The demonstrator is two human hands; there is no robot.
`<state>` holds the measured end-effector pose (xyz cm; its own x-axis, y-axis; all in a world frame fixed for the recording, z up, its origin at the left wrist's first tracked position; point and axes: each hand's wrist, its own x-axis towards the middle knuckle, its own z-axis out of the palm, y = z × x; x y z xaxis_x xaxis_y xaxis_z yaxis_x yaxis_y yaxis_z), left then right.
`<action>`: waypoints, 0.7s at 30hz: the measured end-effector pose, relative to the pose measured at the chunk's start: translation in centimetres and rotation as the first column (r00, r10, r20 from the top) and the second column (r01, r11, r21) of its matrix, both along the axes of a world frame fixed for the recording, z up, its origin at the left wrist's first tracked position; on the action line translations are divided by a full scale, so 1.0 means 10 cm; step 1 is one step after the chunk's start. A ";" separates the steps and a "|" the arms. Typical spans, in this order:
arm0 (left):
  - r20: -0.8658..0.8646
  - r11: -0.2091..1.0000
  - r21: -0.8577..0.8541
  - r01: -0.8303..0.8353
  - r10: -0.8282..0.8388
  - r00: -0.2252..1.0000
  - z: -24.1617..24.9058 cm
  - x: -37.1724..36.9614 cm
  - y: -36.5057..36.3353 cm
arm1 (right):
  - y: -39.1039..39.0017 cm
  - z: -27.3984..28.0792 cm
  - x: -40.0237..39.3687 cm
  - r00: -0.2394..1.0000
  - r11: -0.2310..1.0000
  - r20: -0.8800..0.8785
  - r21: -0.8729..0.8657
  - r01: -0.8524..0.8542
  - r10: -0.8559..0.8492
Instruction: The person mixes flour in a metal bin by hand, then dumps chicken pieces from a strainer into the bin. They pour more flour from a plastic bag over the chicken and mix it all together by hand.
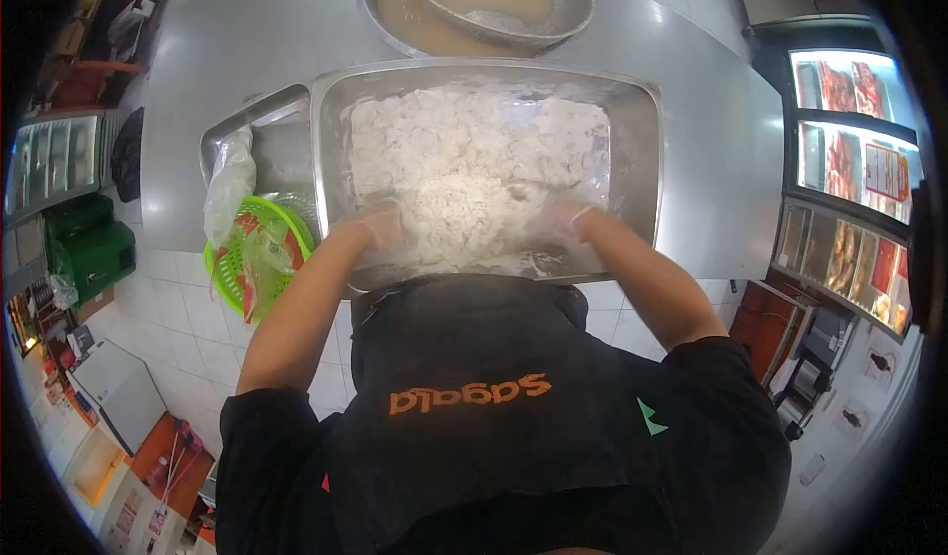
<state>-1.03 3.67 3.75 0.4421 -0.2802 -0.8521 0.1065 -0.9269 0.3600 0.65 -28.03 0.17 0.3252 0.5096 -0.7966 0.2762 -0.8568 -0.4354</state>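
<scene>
A deep rectangular steel pan (644, 165) lies in front of me, holding a thick layer of lumpy, pale flour-like powder (464, 150). My left hand (383, 227) is in the near left part of the pan, at the powder. Level with it on the near right side, my right hand (563, 221) also touches the powder. Both hands appear to wear thin clear gloves dusted white. Motion blur and powder hide the fingers, so whether they grip anything does not show.
Beyond the pan, a round metal bowl (380, 12) of cloudy liquid holds a mesh strainer (578, 12). To the left are a smaller steel tray (281, 155), a plastic bag (229, 185) and a green basket (225, 274) at the edge of the steel table (721, 160).
</scene>
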 end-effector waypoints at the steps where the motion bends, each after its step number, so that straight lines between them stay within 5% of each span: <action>1: -0.083 0.996 -0.088 -0.030 0.023 0.996 -0.02 0.04 -0.01 | 0.19 0.06 -0.08 0.999 0.997 0.009 0.053 0.050 -0.051; 2: -0.167 0.983 -0.172 -0.066 0.037 0.985 -0.05 0.07 -0.01 | 0.32 0.02 -0.11 0.997 0.989 -0.001 0.126 0.078 -0.079; 4: 0.023 0.886 -0.413 0.210 -0.220 0.975 -0.35 0.04 0.10 | 0.54 -0.12 -0.13 0.992 0.959 -0.017 0.255 0.125 -0.125; 6: 0.048 0.821 -0.550 0.150 -0.148 0.988 -0.78 -0.02 0.17 | 0.67 -0.26 -0.11 0.987 0.934 -0.037 0.321 0.159 -0.156; 9: -0.167 0.793 -0.518 -0.321 0.274 0.947 -1.02 -0.11 0.17 | 0.69 -0.29 -0.09 0.950 0.911 -0.141 0.276 0.307 -0.278; 11: -0.211 0.764 -0.433 -0.478 0.430 0.878 -0.95 -0.16 0.16 | 0.59 -0.30 -0.02 0.900 0.884 -0.211 0.201 0.422 -0.381; 12: -0.245 0.702 -0.410 -0.582 0.530 0.812 -0.83 -0.18 0.13 | 0.51 -0.31 0.04 0.866 0.863 -0.243 0.158 0.479 -0.436; 14: -0.392 0.379 -0.403 -0.833 0.751 0.531 -0.27 -0.15 -0.04 | 0.28 -0.31 0.19 0.846 0.847 -0.221 0.119 0.518 -0.486; 17: -0.269 0.578 -0.378 -0.723 0.679 0.683 -0.16 0.04 0.00 | -0.25 -0.32 0.51 0.887 0.877 -0.023 0.141 0.459 -0.460; 20: 0.378 0.891 -0.155 -0.426 0.452 0.808 0.13 0.06 -0.05 | -0.74 -0.21 0.75 0.878 0.924 0.294 0.071 0.375 -0.378; 21: 0.327 0.960 -0.074 -0.269 0.278 0.903 -0.02 0.06 0.02 | -0.81 -0.18 0.77 0.881 0.939 0.345 0.003 0.345 -0.324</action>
